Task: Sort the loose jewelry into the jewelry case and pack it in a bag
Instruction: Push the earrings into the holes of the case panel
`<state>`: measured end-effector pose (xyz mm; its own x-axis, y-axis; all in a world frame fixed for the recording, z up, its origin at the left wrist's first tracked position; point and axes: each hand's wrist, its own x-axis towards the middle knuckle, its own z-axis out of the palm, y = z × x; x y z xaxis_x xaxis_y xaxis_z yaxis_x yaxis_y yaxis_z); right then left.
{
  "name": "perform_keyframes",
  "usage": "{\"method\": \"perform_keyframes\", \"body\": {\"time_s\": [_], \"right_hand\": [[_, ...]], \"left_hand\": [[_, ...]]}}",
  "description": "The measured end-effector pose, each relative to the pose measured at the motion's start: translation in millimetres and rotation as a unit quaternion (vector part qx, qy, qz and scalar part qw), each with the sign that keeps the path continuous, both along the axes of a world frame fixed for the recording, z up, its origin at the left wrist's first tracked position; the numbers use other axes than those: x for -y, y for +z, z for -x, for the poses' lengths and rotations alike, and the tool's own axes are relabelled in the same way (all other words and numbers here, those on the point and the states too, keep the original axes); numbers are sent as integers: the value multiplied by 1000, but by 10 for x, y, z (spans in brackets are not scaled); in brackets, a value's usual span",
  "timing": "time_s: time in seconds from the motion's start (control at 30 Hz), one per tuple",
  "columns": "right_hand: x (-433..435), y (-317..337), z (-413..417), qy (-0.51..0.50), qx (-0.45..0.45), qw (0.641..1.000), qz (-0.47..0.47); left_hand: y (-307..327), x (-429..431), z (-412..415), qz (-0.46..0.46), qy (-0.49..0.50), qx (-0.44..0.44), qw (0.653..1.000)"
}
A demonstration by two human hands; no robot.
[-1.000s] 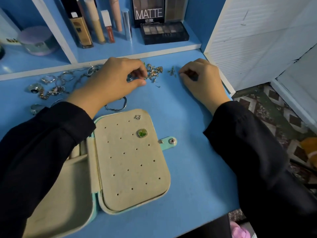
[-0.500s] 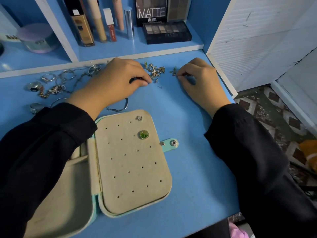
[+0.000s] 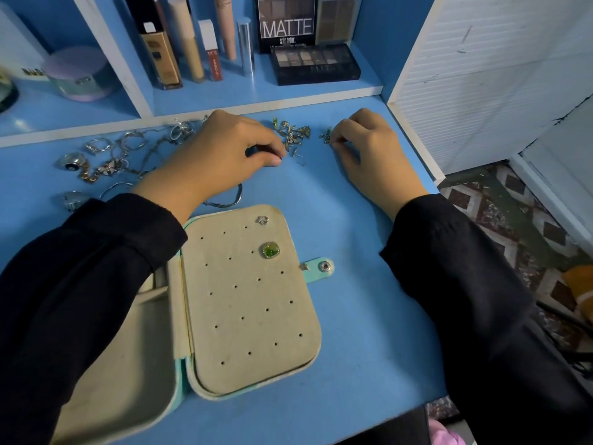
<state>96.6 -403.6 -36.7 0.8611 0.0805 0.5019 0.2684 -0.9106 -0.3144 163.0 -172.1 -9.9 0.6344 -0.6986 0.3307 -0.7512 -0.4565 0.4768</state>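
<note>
Blue worktop (image 3: 353, 316): jewelry case (image 3: 250, 316) open by front edge. Earring heap (image 3: 293, 133) near back edge, between hands. Left hand (image 3: 221, 152) curled, hold unclear. Right hand (image 3: 372, 152) pinches small green earring (image 3: 326, 138) beside heap.

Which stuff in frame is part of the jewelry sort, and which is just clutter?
Job:
- jewelry case, open
- green-stone earring and silver stud, pinned in it
- earring pile
- small green piece, pinched by right hand
- rings and chains
- bangle

Lying about, all on the shelf:
- makeup tubes
- eyeshadow palette
- lilac jar
</note>
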Motion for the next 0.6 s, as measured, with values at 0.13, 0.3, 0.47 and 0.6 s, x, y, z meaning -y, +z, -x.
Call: {"method": "perform_keyframes", "body": {"time_s": [0.13,0.3,0.47,0.6], "right_hand": [[-20,26,17,5,0,1000,-17],[-47,58,58,3,-4,998,-68],[-42,74,88,3,-21,992,-121],[-41,55,83,0,-29,991,-128]], "left_hand": [[2,1,-1,3,1,0,1000],[8,23,16,-24,-24,22,999],[-1,21,8,-41,-18,16,999],[5,24,24,-40,-12,13,999]]}}
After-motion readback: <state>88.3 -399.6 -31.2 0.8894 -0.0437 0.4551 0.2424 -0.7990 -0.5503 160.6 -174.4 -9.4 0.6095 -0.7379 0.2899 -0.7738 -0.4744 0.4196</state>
